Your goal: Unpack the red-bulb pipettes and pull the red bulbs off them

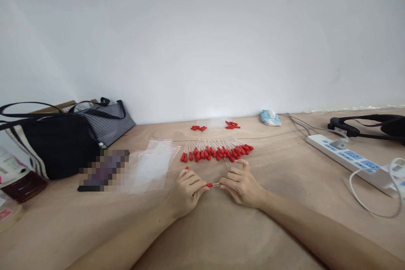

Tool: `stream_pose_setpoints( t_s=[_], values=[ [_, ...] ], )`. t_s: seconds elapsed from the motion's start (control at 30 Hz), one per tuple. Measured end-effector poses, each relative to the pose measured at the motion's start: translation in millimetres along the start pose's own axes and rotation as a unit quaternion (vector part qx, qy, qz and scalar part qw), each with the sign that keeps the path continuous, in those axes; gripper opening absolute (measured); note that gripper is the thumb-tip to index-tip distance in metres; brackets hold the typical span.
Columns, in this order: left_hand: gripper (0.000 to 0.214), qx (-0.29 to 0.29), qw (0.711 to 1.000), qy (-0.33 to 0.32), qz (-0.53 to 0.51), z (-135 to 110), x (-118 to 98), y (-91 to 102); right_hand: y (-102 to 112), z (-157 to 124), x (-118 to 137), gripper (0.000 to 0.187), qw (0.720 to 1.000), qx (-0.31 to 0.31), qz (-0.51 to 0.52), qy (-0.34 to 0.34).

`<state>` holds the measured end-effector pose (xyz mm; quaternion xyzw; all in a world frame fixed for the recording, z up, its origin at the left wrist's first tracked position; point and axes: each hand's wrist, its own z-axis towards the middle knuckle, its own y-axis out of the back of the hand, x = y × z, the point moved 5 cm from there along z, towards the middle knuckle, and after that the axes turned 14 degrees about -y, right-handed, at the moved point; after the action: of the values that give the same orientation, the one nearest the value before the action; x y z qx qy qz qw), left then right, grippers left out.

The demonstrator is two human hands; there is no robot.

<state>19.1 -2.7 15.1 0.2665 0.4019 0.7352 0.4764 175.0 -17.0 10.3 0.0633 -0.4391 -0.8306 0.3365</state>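
Holding: dropper (212, 184), red bulb to the left, clear tube to the right, kept level just above the table (221, 240), between both hands.
Left hand (186, 190): fingers curled, tips pinching the red bulb end.
Right hand (242, 185): fingers curled, tips pinching the clear tube end; a spare tube (225, 163) pokes out past its knuckles.
Row (218, 150): many droppers with red bulbs, fanned side by side on the table just beyond the hands.
Far lot (215, 125): a few red bulbs and clear tubes near the wall (202, 42), apart from the row.
Clear bags (152, 164): flat on the table, left of the row, near the left hand.
Blurred item (103, 171): left of the clear bags, touching them; cannot tell what it is.
Black bag (60, 143): far left, handles up.
Striped bag (107, 122): behind the black bag, against the wall.
Blue packet (270, 117): by the wall, right of the far lot.
Power strip (351, 158): right side, white cable (373, 209) looped in front of it.
Headset (373, 126): black, behind the power strip.
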Motion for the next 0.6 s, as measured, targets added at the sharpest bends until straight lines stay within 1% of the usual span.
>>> stream_pose_setpoints(
  t_s=[0.17,0.3,0.43,0.5,0.6],
  values=[
    [0.032,0.024,1.0,0.001,0.004,-2.6,-3.0,0.9,1.0,-3.0,-2.4,0.022,1.0,0.004,0.011,-0.002],
    [0.032,0.021,1.0,-0.014,0.002,-3.1,-5.3,0.8,1.0,-3.4,-1.9,0.022,1.0,0.011,0.019,0.001],
    [0.033,0.025,1.0,-0.015,-0.007,-3.7,-5.4,-2.0,1.2,-3.6,-1.1,0.021,0.999,0.02,0.038,-0.005],
    [0.033,0.02,1.0,-0.016,-0.017,-5.2,-3.9,-2.6,1.7,-4.3,-1.8,0.021,0.999,0.025,0.047,-0.003],
    [0.034,-0.006,1.0,-0.011,-0.026,-10.0,1.0,1.6,4.6,-5.5,-8.2,0.021,0.998,0.022,0.052,-0.013]
  ],
)
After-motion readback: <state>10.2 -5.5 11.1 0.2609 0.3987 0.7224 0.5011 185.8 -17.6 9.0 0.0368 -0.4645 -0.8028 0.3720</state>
